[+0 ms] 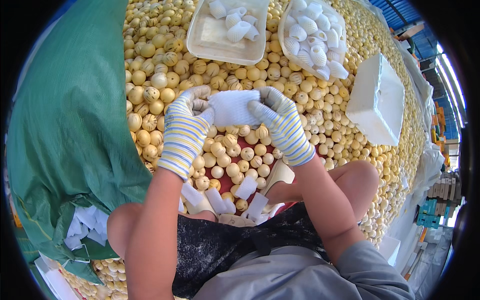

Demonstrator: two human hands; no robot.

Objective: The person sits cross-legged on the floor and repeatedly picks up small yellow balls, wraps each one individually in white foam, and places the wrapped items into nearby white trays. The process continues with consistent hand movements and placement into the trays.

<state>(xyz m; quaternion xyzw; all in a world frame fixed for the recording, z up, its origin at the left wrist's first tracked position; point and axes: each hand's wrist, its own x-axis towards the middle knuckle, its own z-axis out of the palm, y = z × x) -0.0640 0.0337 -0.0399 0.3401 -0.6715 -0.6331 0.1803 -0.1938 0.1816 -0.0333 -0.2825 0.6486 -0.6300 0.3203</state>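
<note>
Stretched between my two gloved hands is a flat white foam net sleeve [234, 108]. My left hand [189, 125] pinches its left end, and my right hand [281, 123] grips the right end with thumb and fingers. Both gloves are striped in yellow, blue and white. Below the sleeve lie loose yellow pepino melons [224, 160], some with dark stripes, partly on a red sheet [225, 183]. More flat foam sleeves [258, 205] are scattered around my feet and near my lap.
Beyond my hands, a shallow plastic tub [225, 58] holds a few folded foam sleeves; a second tub [283, 41] is heaped with them. A white foam box [378, 97] rests on the fruit at right. At left a large green woven bag [75, 112] has flat sleeves [88, 223] in its opening.
</note>
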